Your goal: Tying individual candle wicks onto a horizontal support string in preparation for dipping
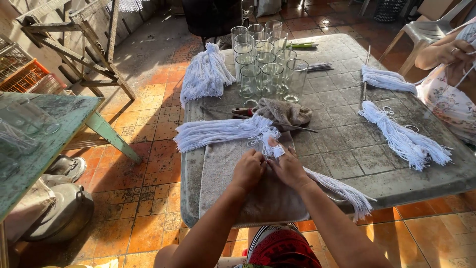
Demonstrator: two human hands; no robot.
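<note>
Tables fill most of the frame. At the left edge a green table (59, 124) is cut off, and the clear glass things on it are blurry. Under it, lower left, round metal pots (59, 208) sit partly hidden. An orange crate (25, 74) shows in the upper left, cut by the edge.

On the grey table (357, 149) in the middle, a bunch of white strings (206, 74) hangs over the far left side. Beside it stand empty drinking glasses (265, 59) in a close group. A brown rag (285, 111) lies in front of them, covering part of a thin tool.

Low in the middle, the left hand (248, 169) and right hand (287, 166) touch each other on a grey towel (218, 168). They pinch a bundle of white strings (223, 131) that spreads left and also trails right, off the table edge. The fingers are closed tight on the strings. The thumb tip has white tape.

More white string bundles (404, 136) lie at the right. Another person's hand (458, 49) is cut off in the upper right.
</note>
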